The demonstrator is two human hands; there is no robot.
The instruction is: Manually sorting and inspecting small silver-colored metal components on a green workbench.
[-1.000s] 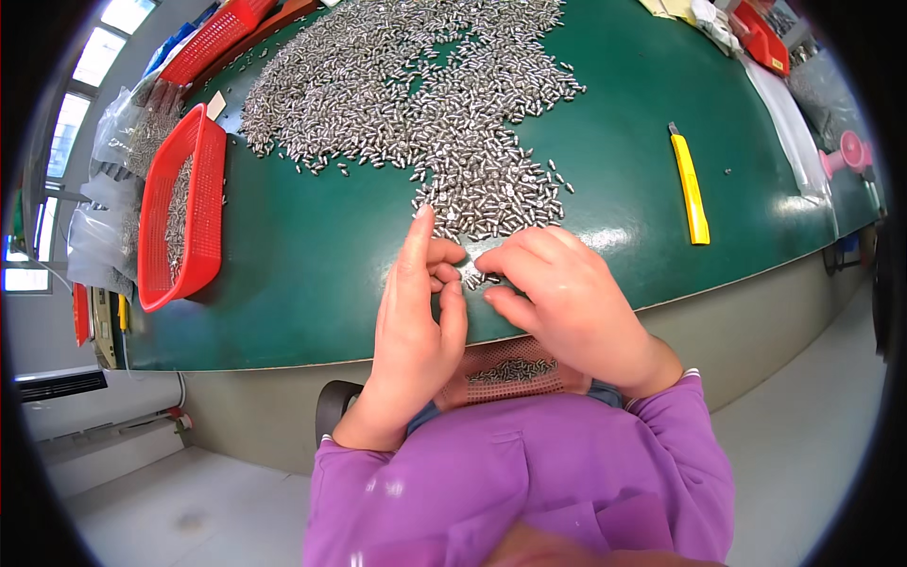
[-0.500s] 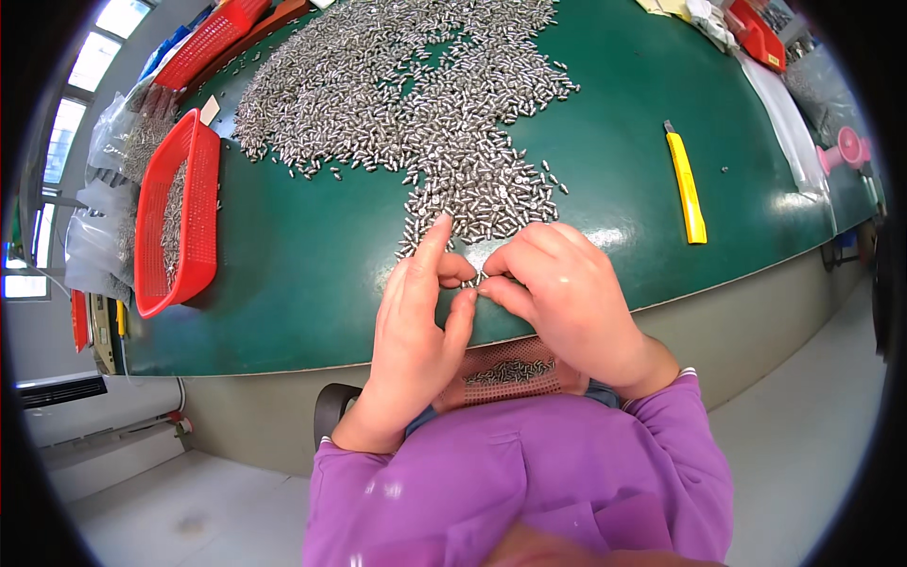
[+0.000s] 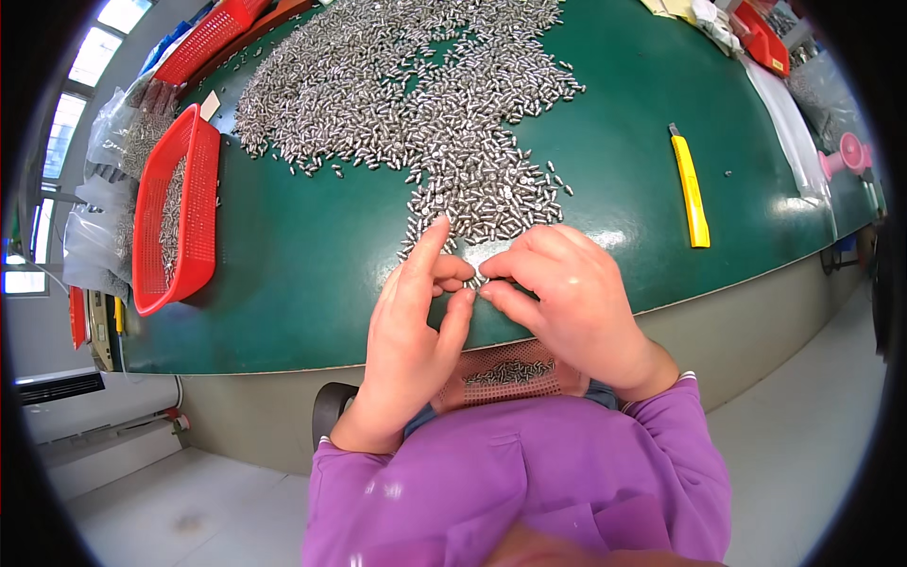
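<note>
Several small silvery metal parts are between the fingertips of both hands, just above the green table. My left hand has its thumb and curled fingers closed at the parts' left side, with the index finger stretched toward the pile. From the right, my right hand pinches at the same parts with thumb and forefinger. The fingers hide much of them, so I cannot tell their exact shape or number. Right beyond my fingertips spreads a large pile of small pointed metal pieces.
A red perforated basket with metal pieces stands at left. A yellow utility knife lies at right on the green table. In my lap sits a pinkish mesh basket of small parts. Plastic bags are at far left.
My hands stay nearly in place, with only slight finger movement around the small metal parts. The whole view has shifted slightly.
</note>
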